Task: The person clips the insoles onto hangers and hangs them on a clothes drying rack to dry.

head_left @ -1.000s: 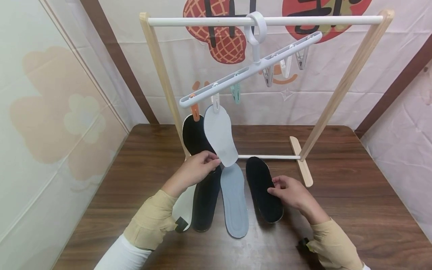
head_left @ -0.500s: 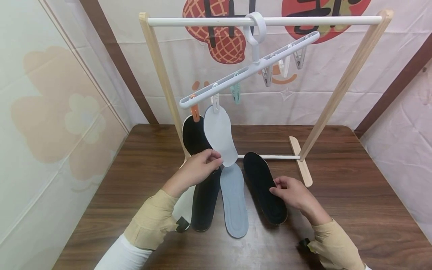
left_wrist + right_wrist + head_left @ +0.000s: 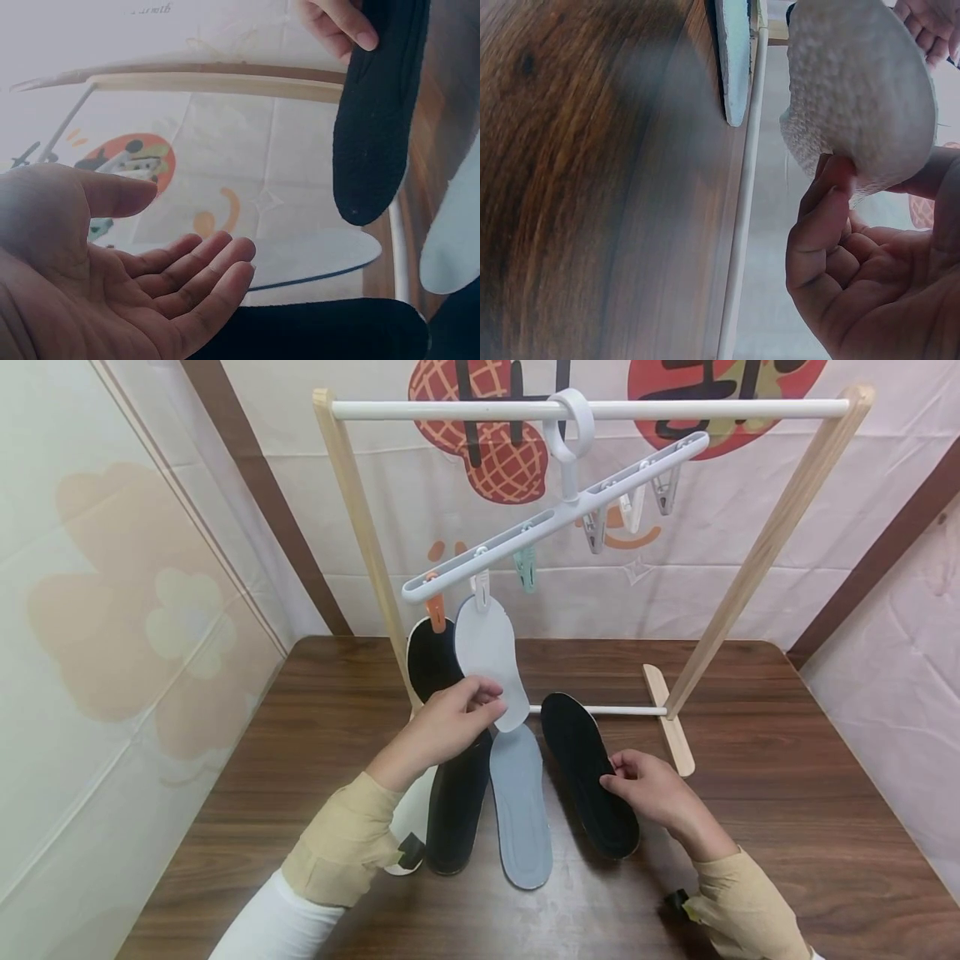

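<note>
My right hand [image 3: 651, 787] pinches a black insole [image 3: 581, 768] by its right edge, thumb on the dark face; the right wrist view shows its pale, dimpled underside [image 3: 862, 82]. My left hand [image 3: 453, 718] holds nothing, its fingers loosely bent with the palm bare in the left wrist view. It overlaps the lower part of a white insole [image 3: 487, 647], which hangs from a white clip [image 3: 481, 589]. Beside that, an orange clip [image 3: 436, 612] bears another black insole [image 3: 432, 660], partly hidden by the white one and the left hand.
A grey insole [image 3: 520, 806], a black insole [image 3: 457, 814] and a white insole [image 3: 411, 814] lie on the wooden table [image 3: 787, 827]. Above, a tilted hanger [image 3: 487, 553] with several clips hangs from a rack's white bar [image 3: 697, 408]. The rack's wooden foot [image 3: 670, 722] stands at right.
My left hand has moved slightly up and right, its fingers coming across the hanging white insole. The black insole in my right hand has tilted, its top end shifting a little up and left.
</note>
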Available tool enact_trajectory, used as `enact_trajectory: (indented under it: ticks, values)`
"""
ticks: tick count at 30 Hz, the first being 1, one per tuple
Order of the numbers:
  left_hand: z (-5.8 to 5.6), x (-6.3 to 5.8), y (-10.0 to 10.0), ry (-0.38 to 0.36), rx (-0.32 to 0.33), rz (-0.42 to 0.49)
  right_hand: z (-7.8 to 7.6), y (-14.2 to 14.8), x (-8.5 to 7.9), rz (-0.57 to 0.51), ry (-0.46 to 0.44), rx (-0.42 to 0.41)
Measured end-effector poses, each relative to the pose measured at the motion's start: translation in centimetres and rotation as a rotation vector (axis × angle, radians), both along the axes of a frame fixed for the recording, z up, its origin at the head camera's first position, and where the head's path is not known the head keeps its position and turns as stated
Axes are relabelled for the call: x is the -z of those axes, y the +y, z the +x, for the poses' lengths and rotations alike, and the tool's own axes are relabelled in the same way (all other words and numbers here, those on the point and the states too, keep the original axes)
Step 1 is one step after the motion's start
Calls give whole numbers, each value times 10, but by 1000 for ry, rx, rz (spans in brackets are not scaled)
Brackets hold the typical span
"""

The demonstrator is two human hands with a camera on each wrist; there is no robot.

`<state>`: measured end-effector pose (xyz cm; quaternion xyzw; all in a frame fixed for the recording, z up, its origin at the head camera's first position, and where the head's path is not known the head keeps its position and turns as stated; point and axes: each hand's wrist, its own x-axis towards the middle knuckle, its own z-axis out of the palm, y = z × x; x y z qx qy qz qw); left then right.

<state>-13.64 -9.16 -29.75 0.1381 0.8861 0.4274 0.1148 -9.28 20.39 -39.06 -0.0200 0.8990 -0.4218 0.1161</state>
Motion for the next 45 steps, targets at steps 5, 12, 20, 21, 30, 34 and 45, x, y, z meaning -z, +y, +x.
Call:
enact_trajectory:
  ticks: [5,12,20,21,30,34,45]
  values:
    - [-1,-8,4,19,18,14,0,-1,-1,-7,-6,3]
    - [-3,-19,8,44,24,50,1,-1,-3,-4,3,3]
    - [-7,-31,14,84,48,99,1,-1,-5,-1,14,-1]
    - [-8,-33,14,91,49,100,1,-1,-5,-2,15,0]
    - [-9,-44,18,111,49,128,1,-1,-9,-6,15,5]
    - [-10,-48,20,109,46,140,1,-2,-10,-11,9,7]
    - [-17,-52,25,126,32,196,2,-1,-13,-31,8,4]
